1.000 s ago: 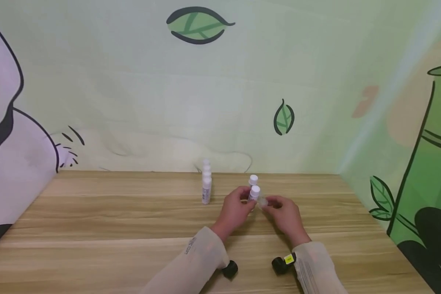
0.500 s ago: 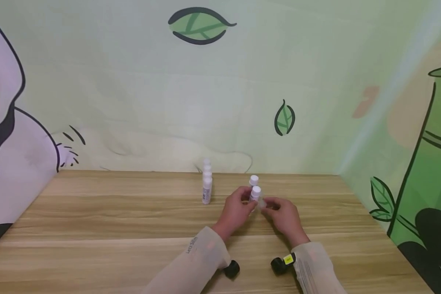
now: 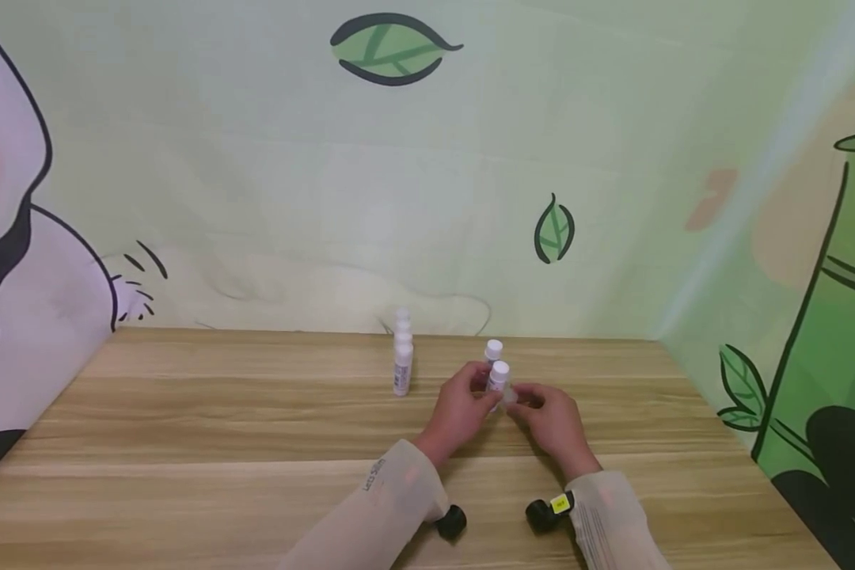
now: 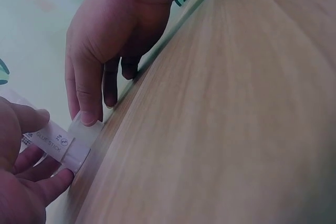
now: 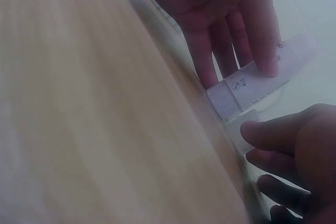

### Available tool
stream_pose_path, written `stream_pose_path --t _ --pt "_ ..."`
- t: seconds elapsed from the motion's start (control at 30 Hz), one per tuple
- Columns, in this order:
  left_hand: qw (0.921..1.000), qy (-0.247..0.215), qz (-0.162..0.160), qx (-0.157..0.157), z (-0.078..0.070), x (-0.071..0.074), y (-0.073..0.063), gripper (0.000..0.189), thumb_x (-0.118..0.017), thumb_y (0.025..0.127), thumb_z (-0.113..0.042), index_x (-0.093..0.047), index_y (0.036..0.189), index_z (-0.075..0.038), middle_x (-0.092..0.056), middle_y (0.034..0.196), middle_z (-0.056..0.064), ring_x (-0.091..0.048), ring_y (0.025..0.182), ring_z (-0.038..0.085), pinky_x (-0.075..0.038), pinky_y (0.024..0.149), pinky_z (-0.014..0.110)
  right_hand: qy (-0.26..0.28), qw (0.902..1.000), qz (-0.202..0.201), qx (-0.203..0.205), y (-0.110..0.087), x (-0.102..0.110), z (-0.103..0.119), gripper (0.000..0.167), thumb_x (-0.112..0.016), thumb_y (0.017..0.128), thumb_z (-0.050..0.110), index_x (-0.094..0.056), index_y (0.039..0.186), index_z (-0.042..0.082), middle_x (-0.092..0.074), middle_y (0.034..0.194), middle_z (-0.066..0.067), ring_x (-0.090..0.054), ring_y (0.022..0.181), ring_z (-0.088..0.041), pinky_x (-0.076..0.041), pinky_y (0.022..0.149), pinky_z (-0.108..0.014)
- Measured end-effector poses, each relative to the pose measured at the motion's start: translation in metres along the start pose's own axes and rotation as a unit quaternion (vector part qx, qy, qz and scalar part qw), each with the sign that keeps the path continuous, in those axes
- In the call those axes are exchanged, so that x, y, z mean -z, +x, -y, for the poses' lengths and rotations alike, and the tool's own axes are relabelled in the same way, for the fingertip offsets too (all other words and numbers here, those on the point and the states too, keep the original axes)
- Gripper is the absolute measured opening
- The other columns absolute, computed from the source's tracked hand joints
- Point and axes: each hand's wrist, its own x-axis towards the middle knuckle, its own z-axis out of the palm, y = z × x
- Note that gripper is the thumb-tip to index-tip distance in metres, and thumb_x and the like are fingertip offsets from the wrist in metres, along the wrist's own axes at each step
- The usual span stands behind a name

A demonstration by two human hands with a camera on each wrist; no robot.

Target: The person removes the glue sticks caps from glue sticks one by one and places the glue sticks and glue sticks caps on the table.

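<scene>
My left hand (image 3: 459, 408) holds a white glue stick (image 3: 499, 381) upright on the table, thumb on one side and fingers on the other. Its printed label (image 4: 50, 139) reads "GLUE STICK" in the left wrist view. Against the lower end of that stick, my right hand (image 3: 552, 416) pinches a small translucent piece (image 5: 238, 135) between thumb and fingers. What kind of thing this piece is cannot be made out. Just behind the held stick stands another white-capped stick (image 3: 494, 348), partly hidden.
To the left, several white glue sticks (image 3: 402, 372) stand one behind another in a row running toward the back. The wooden table (image 3: 221, 412) ends at a printed backdrop (image 3: 292, 198) with leaf drawings. A black wrist camera (image 3: 451, 522) hangs by the left sleeve.
The view has shifted very slightly. Both hands stay at nearly the same spot, with the glue stick and the translucent piece still held side by side.
</scene>
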Motion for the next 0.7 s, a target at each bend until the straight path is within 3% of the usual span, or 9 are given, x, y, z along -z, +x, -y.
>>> stream_pose_path --t 0.5,0.7 --pt "0.9997 0.005 -0.019 -0.013 -0.0012 0.0061 -0.0035 0.039 -0.069 0.089 -0.011 -0.056 0.126 -0.009 -0.064 0.118 0.011 -0.061 0.114 0.026 -0.055 0.092 0.031 -0.007 1.0 0.004 0.004 0.0 -0.0017 -0.0009 0.036 -0.072 0.087 0.022 -0.066 0.119 0.007 -0.071 0.111 -0.011 -0.065 0.106 -0.027 -0.052 0.092 -0.045" --pt "0.9976 0.018 -0.056 -0.036 -0.0032 0.0099 -0.0058 0.037 -0.068 0.088 -0.009 -0.058 0.123 -0.006 -0.063 0.12 0.016 -0.061 0.111 0.027 -0.054 0.093 0.036 -0.011 0.9999 0.004 0.003 -0.0008 -0.0006 -0.001 0.038 -0.072 0.086 0.023 -0.066 0.12 0.006 -0.071 0.111 -0.012 -0.065 0.105 -0.027 -0.052 0.092 -0.046"
